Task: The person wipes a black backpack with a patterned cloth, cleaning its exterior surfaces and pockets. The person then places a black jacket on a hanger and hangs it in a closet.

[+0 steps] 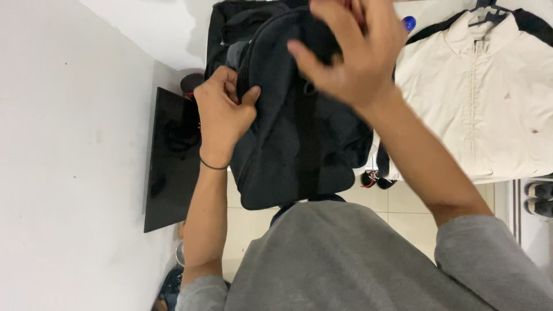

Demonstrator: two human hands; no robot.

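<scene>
The left hand (222, 115) is closed in a grip on the edge of a dark bag (299, 132), thumb and fingers pinching the fabric beside its zipper opening at the bag's left side. A thin dark band sits on that wrist. The right hand (351, 52) is open, fingers spread and slightly blurred, hovering over the far upper part of the bag; whether it touches the fabric cannot be told. The bag is held in front of the person's chest, above the grey sweater (357, 259), with a broad strap running down its middle.

To the right, a cream jacket (489, 98) with dark shoulder panels hangs on a hanger, and a small blue round object (409, 23) shows just beside the right hand's fingers. To the left, a dark flat panel (173, 161) leans against the white wall (69, 173). Shoes (377, 179) lie on the tiled floor (397, 207) below the bag.
</scene>
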